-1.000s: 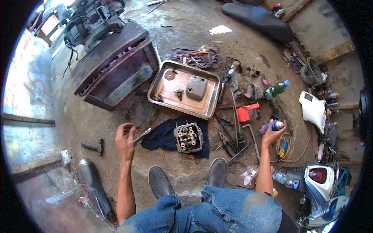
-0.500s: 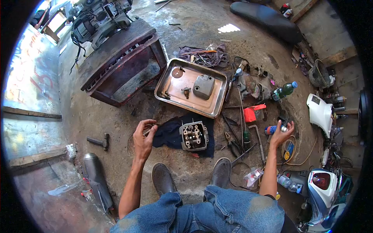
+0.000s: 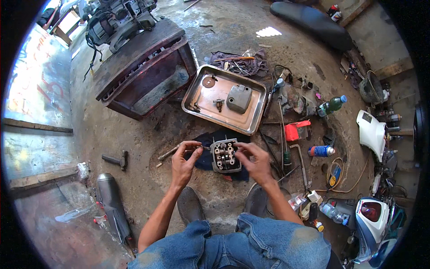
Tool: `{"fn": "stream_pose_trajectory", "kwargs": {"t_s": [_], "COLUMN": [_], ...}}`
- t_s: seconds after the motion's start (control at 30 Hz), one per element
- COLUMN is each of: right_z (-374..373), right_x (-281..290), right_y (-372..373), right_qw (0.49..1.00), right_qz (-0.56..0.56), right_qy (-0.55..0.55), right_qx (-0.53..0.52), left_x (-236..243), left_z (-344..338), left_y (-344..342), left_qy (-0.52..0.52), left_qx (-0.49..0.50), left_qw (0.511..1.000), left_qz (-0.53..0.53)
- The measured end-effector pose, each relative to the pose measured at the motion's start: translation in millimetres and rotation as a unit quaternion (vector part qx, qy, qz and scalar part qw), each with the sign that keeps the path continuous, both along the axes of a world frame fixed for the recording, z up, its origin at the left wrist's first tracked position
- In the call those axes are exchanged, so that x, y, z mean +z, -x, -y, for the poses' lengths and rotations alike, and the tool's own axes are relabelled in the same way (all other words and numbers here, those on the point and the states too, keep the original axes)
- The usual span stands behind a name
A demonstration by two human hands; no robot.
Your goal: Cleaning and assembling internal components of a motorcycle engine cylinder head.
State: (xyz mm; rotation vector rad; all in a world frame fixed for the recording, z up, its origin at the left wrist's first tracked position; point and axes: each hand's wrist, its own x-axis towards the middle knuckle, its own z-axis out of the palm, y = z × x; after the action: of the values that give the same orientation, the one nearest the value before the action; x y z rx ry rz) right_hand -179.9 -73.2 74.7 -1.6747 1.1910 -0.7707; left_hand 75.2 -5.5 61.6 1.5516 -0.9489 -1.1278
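An engine cylinder head, grey metal with its valve gear facing up, sits on a dark blue cloth between my boots and the tray. At its left side my left hand is closed in a pinch on a small, thin dark metal piece that points at the head. My right hand is at the opposite side, its bent fingers and thumb around the head's right edge. A metal rod-like tool shows just left of my left fingers; whether it lies on the floor is unclear.
Beyond the head stands a metal tray with a grey cover and small parts. Pliers, screwdrivers and a red box lie to the right, near a blue spray can. A hammer and an exhaust muffler lie left.
My right hand has come from the spray can to the head's right edge, leaving the can on the floor. My left hand has moved right to the head's left side.
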Motion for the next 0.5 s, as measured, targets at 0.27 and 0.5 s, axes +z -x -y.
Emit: {"fn": "stream_pose_trajectory", "kwargs": {"t_s": [0.27, 0.5], "right_z": [-12.6, -18.9], "right_x": [-13.7, -8.6], "right_y": [-54.9, -65.3], "right_qw": [0.996, 0.986], "right_qz": [0.045, 0.104], "right_qy": [-0.066, -0.131], "right_qx": [0.046, -0.006], "left_x": [6.4, 8.8], "left_z": [-5.2, -7.2], "left_y": [2.1, 2.9], "left_qy": [0.01, 0.038], "left_qx": [-0.009, 0.007], "left_qw": [1.0, 0.998], "left_qz": [-0.025, -0.055]}}
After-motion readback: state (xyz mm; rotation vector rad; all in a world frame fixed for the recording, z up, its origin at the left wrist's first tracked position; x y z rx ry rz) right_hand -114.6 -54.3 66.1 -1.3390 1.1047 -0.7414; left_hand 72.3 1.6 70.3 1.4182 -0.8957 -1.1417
